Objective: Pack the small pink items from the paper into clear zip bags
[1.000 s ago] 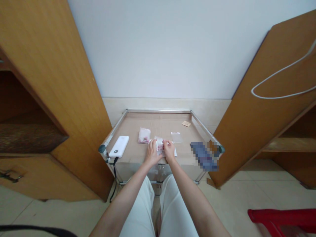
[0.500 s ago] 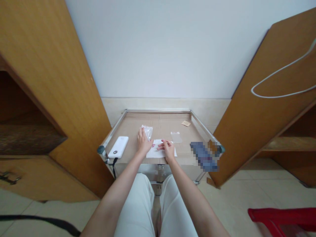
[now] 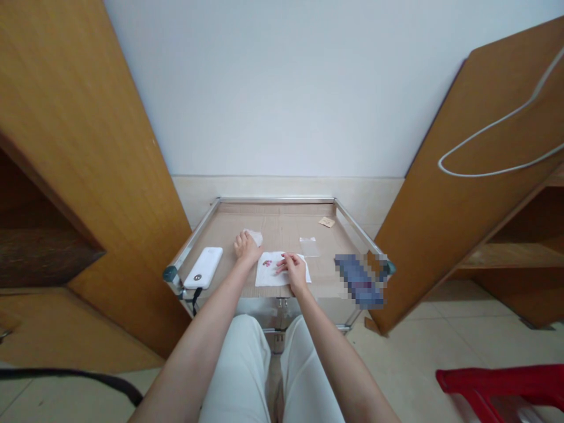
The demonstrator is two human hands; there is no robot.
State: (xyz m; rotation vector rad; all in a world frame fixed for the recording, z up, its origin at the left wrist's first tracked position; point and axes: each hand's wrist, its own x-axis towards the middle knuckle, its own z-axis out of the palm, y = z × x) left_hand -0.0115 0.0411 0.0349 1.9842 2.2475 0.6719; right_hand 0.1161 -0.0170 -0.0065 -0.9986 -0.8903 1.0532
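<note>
A small metal-railed table (image 3: pixel 202 226) stands before my knees. My left hand (image 3: pixel 245 249) rests on a small clear plastic bag (image 3: pixel 255 237) at the table's middle left, fingers curled over it. My right hand (image 3: pixel 292 268) lies on a white sheet of paper (image 3: pixel 269 276), fingertips pressed near a few small pink pieces (image 3: pixel 267 263) on it. Whether the right fingers pinch one is too small to tell.
A white power bank (image 3: pixel 203 267) with a black cord lies at the table's left. An empty clear bag (image 3: pixel 309 246) and a tan scrap (image 3: pixel 326 222) lie farther back right. A blurred blue object (image 3: pixel 359 280) sits at the right edge. Wooden cabinets flank both sides; a red stool (image 3: pixel 497 385) is at lower right.
Both hands held a small bag over the paper. The left hand carried the bag away to the left and set it down; pink pieces now lie on the paper under the right hand.
</note>
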